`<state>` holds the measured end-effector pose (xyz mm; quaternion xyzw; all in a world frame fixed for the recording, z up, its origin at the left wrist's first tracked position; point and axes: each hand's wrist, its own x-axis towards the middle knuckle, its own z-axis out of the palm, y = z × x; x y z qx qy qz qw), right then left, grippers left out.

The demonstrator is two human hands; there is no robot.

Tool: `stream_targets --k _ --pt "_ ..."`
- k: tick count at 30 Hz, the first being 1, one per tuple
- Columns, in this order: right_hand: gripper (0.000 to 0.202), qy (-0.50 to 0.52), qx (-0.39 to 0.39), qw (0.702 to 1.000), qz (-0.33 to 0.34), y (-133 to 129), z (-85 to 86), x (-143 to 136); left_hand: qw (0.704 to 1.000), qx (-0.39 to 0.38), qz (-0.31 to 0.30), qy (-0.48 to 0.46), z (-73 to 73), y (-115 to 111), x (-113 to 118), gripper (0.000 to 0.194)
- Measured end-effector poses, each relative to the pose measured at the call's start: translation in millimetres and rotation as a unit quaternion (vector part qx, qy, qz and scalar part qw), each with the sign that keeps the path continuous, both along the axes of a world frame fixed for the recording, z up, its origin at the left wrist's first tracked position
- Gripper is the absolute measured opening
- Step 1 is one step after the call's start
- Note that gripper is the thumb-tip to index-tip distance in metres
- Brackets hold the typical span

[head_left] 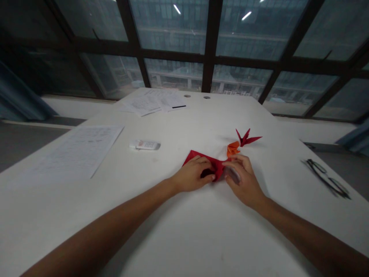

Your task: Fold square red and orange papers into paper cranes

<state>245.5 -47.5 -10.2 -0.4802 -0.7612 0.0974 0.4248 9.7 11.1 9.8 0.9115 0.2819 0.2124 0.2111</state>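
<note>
A folded sheet of red origami paper point(190, 156) lies on the white table between my hands. My left hand point(194, 173) rests on it with curled fingers, gripping its near part. At the paper's right end, my right hand point(245, 180) holds an edge between curled thumb and fingers. Part of the paper is hidden under both hands. Just beyond my right hand sits an orange folded paper piece point(233, 148). Touching or close behind it is a red paper crane point(246, 138) with pointed tips; I cannot tell whether they touch.
A white remote control point(145, 145) lies to the left. Printed sheets point(83, 150) cover the table's left side, and more papers point(155, 100) with a black strip point(179, 106) lie at the back. Eyeglasses point(327, 177) rest near the right edge. Large windows point(173, 25) stand behind the table point(184, 238).
</note>
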Motion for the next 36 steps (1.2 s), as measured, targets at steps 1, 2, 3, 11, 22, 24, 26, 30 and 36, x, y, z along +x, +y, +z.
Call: stream_targets --k 1,2,3,11,22,24,26,30,36 --pt "0.028 -0.022 0.01 1.0 -0.007 0 1.4 1 1.0 -0.004 -0.004 -0.001 0.5 1 -1 0.024" --pt "0.023 -0.049 0.022 0.999 -0.009 1 2.9 3 1.0 -0.008 -0.007 -0.002 0.7 1 -2 0.025" --pt "0.021 -0.079 0.03 0.996 0.002 1 4.4 4 1.0 -0.01 -0.009 -0.003 0.9 3 -3 0.023" --pt "0.022 -0.159 -0.013 0.982 0.101 5 4.6 5 1.0 -0.024 -0.014 -0.007 1.3 18 -14 0.02" --pt "0.021 -0.057 0.085 0.994 -0.03 3 -2.7 5 0.999 -0.044 -0.007 -0.018 -4.3 0 -2 0.042" --pt "0.011 -0.101 0.129 0.986 -0.012 -1 0.1 1 0.998 -0.061 0.019 -0.021 -7.7 -1 -1 0.05" --pt "0.012 -0.164 0.14 0.976 0.028 -5 3.2 -4 0.997 -0.068 0.031 -0.025 -10.0 0 -1 0.06" --pt "0.02 -0.236 0.071 0.965 0.09 -7 5.5 -9 0.999 -0.03 0.043 -0.014 -10.7 0 -1 0.06" --pt "0.02 -0.226 0.021 0.969 0.094 -2 2.4 -8 0.996 0.075 0.034 0.03 -3.2 0 -4 0.037"
